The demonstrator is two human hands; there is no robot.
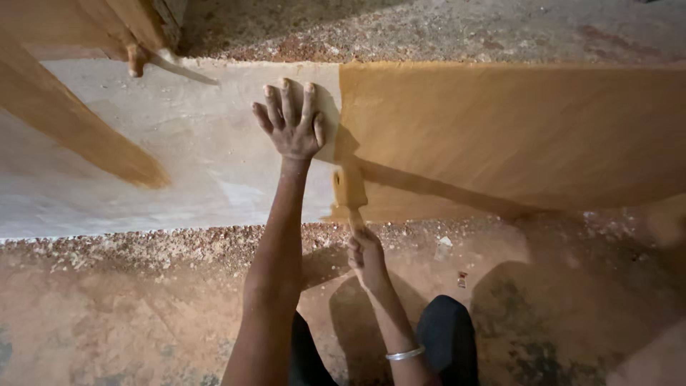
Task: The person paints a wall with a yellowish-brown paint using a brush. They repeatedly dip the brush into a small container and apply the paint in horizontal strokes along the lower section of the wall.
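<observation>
Paintbrush (349, 187), clamped by its handle in the right hand (366, 256), sits just beyond that grip at the board's (214, 164) coated edge, beside the flat-pressed left hand (293, 125); even, overlapping strokes would probably suit.

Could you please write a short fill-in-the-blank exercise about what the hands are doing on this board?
1. The left hand lies flat on the ____ part of the board.
2. The right hand holds a ____ by its handle.
3. The painted part of the board is to the ____ of the left hand.
4. A metal ____ sits on the right wrist.

Missing words: unpainted; brush; right; bangle
</observation>
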